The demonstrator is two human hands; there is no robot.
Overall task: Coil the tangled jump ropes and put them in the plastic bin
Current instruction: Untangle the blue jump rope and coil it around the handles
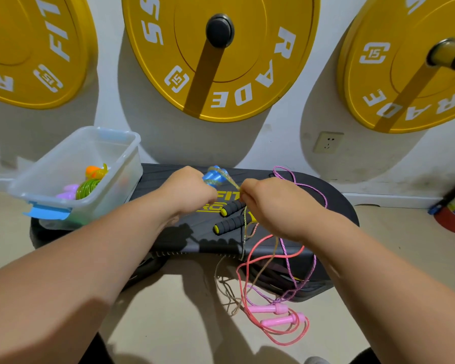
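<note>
My left hand point(188, 189) grips the blue handles point(216, 174) of a jump rope, with its glittery greenish cord wound over them. My right hand point(267, 203) pinches that same cord point(244, 227), which trails down off the bench. A black-handled rope point(233, 215) with yellow end caps lies on the black bench point(334, 203) between my hands. A purple cord point(309, 190) loops across the bench's right side. On the floor lie the pink handles point(279, 313) with a pink cord, tangled with a brown cord point(227, 292). The clear plastic bin point(76, 177) stands at the left and holds coiled green, orange and purple ropes.
Three yellow weight plates point(221, 56) hang on the white wall behind the bench. A wall socket point(327, 142) sits at the right. A red and blue object point(452, 208) lies on the floor at the far right. Beige floor spreads in front.
</note>
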